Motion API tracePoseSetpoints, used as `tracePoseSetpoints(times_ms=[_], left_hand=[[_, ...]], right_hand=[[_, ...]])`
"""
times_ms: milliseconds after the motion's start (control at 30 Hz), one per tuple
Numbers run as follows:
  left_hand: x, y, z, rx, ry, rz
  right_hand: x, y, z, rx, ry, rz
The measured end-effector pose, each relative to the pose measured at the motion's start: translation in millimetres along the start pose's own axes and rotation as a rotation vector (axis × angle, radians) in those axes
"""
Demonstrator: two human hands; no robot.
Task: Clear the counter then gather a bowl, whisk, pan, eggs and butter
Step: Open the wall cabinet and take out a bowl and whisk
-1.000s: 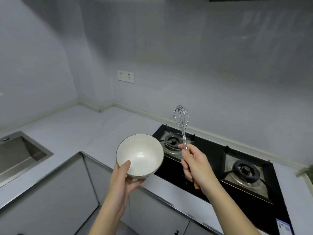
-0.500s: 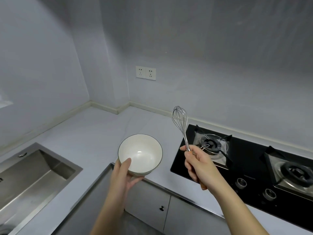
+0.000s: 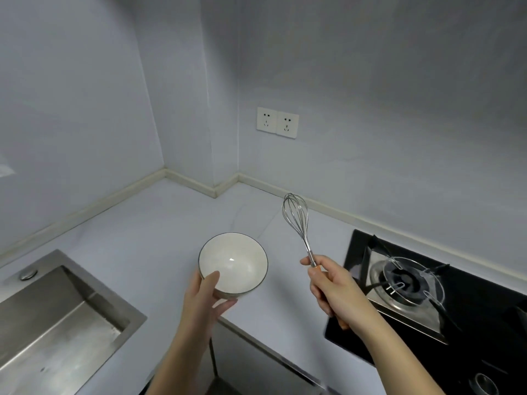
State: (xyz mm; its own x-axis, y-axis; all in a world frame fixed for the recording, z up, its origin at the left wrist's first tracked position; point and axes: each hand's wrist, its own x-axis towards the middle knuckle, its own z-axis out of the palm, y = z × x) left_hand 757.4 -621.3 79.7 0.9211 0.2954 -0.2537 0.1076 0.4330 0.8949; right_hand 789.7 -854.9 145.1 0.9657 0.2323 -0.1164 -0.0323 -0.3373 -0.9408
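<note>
Bowl and whisk hang in the air above the counter's front edge, between sink and stove. Our left hand pinches the bowl's rim, thumb inside and fingers curled beneath. Our right hand is wrapped round the whisk's handle, wires up. We judge that rim pinch the weak point: set down too near the edge, the bowl could tip off.
</note>
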Motion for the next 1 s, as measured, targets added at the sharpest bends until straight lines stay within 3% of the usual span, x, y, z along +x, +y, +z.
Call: tracePoseSetpoints(times_ms=[167,400,733,1000], left_hand=[[53.5,-0.3,-20.4,-0.027,0.100,-0.010],[120.5,1.3,-52.6,0.009,0.243,-0.103],[230.4,15.1,-87.2,0.103,0.310,-0.224],[303.7,23.8,-105.7,0.238,0.396,-0.181]], right_hand=[[63.6,-6.9,21.9,-0.095,-0.185,0.042],[132.0,-22.0,60.2,-0.423,-0.398,0.124],[234.1,-25.1,139.3,-0.606,-0.519,0.254],[313.8,-37.1,181.0,-0.763,-0.574,0.305]])
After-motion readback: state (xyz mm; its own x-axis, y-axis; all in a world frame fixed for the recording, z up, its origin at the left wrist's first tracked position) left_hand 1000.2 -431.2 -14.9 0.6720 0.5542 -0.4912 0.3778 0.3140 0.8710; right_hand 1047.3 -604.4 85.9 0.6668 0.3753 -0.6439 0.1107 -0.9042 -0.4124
